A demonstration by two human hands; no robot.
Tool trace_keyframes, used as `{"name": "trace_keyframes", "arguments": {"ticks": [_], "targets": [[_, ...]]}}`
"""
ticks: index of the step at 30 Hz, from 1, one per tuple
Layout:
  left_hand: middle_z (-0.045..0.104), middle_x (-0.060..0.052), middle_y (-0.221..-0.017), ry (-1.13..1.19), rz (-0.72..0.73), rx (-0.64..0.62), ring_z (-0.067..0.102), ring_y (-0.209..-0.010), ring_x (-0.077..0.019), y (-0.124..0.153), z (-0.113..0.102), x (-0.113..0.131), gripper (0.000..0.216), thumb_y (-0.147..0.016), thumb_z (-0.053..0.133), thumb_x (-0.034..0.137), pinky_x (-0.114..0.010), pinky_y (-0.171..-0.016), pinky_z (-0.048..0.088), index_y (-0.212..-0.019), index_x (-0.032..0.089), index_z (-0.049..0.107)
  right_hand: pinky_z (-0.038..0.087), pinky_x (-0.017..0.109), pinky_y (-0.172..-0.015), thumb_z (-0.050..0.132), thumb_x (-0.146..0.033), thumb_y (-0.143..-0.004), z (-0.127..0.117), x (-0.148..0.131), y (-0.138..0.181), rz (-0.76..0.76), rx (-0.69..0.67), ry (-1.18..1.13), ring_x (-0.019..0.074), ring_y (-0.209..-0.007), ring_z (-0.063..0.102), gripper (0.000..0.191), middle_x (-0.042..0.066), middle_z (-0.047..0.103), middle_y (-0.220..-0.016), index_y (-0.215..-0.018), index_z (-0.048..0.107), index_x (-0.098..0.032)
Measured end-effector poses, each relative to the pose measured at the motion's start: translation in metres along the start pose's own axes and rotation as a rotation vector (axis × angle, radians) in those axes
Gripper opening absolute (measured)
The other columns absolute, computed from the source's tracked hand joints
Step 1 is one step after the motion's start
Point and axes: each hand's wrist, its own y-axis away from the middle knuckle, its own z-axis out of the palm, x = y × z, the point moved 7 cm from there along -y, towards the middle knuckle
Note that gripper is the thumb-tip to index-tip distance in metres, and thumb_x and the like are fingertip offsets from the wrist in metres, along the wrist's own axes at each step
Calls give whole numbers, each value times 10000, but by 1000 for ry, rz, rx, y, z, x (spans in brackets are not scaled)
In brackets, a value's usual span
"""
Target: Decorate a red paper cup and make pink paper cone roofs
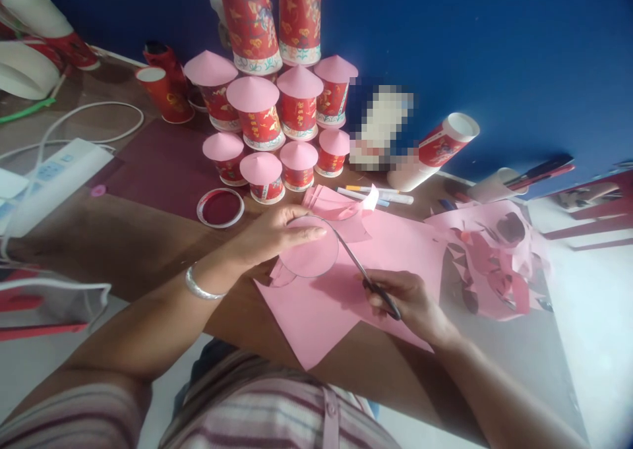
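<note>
My left hand, with a silver bangle on the wrist, pinches a round pink paper disc above the table. My right hand grips black-handled scissors, whose blades reach up along the disc's right edge. Beneath both hands lie pink paper sheets on the brown table.
Several red paper cups with pink cone lids stand stacked behind my hands. A round lid lies left of them. Pink paper scraps pile up at right, with markers and a lying cup. A white power strip sits at left.
</note>
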Motion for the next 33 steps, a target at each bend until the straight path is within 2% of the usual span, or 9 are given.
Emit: {"name": "trace_keyframes", "arguments": {"ticks": [7,14,22,33], "targets": [[793,-72,-1069,5,-8,-31,704,-1073,-263,0,3,0,357,-837,766,476,-332,-908,562,-1015,169,798,414,235,-440,872,-484,-765,-1,3,-1,5,17,30,106,-535,480,454,-21,548,-624,-1097,810,-180],[797,-71,-1087,2,-16,-55,715,-1048,-259,1,4,1,346,-841,762,457,-323,-895,557,-1022,164,794,415,229,-464,871,-455,-775,2,0,-2,-2,10,12,88,-519,466,388,-33,528,-609,-1057,820,-193],[793,-63,-935,48,-13,-20,711,-838,-188,1,2,0,309,-871,749,441,-268,-741,556,-961,148,787,386,235,-439,872,-496,-759,0,1,0,11,40,-5,93,-499,453,441,-34,509,-590,-1057,814,-176],[800,-72,-1049,7,27,-72,723,-969,-231,1,5,2,327,-875,729,434,-299,-839,569,-1037,158,796,428,237,-468,873,-507,-756,3,-2,-3,-3,23,33,95,-532,457,451,-26,539,-613,-1056,809,-177]]}}
